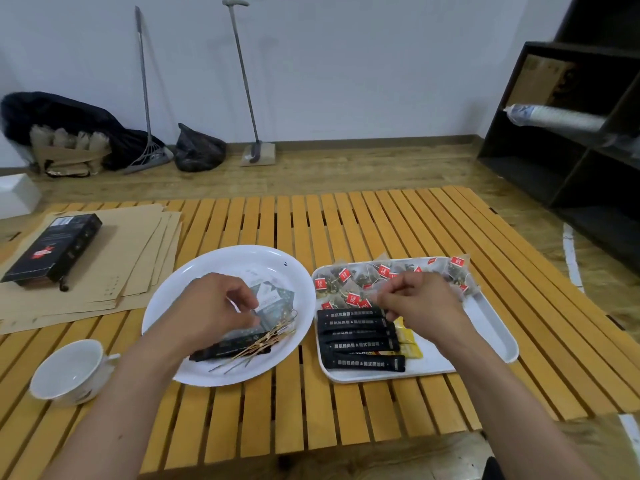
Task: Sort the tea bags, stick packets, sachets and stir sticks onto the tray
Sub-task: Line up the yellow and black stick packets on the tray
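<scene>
Beside the plate (pixel 194 271), cup (pixel 69 372) and box (pixel 52 251)

gap plate (pixel 194 372)–tray (pixel 498 327): open | left: cup (pixel 69 372)

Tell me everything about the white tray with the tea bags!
The white tray is a rounded rectangle with a low rim, maybe plastic, lying flat on the slatted wooden table, right of the round plate. It holds tea bags at the back, black stick packets in front, yellow sachets beside them. The right hand hovers over it.
</scene>
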{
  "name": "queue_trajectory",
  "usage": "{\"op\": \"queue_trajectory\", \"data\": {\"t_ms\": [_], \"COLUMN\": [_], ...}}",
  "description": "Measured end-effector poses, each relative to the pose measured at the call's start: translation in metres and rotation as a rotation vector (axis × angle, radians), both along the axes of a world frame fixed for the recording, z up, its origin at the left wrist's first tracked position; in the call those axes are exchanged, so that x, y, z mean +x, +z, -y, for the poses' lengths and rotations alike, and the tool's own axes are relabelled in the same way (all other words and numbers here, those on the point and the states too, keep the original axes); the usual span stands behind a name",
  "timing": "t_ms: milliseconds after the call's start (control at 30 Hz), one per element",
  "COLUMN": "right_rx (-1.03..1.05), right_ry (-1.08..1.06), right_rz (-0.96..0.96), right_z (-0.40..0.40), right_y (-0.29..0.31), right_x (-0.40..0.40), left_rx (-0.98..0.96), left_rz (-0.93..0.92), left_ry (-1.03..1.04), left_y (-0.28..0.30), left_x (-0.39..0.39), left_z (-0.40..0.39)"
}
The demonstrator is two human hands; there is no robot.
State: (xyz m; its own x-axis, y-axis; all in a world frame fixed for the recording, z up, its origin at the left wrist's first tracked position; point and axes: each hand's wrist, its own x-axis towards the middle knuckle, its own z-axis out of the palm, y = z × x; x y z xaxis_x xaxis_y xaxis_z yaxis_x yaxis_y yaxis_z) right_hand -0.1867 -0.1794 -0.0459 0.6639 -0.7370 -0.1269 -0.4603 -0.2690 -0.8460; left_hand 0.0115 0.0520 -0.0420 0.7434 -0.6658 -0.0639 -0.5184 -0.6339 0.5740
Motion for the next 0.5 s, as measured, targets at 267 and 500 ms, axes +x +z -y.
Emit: {"op": "queue_trajectory", "data": {"t_ms": [267, 500], "right_rx": [-0.038, -0.009], "right_ry": [0.119, 0.109], "right_rz": [-0.001, 0.014], "right_z": [-0.02, -0.016], "right_y": [0.0, 0.001], "right_x": [0.007, 0.004], "left_rx": [0.392, 0.396], "left_rz": [-0.133, -0.158], "left_ry": [-0.055, -0.046], "left_y": [-0.014, -0.017], "left_x": [0.016, 0.021], "left_z": [-0.028, -0.028]}}
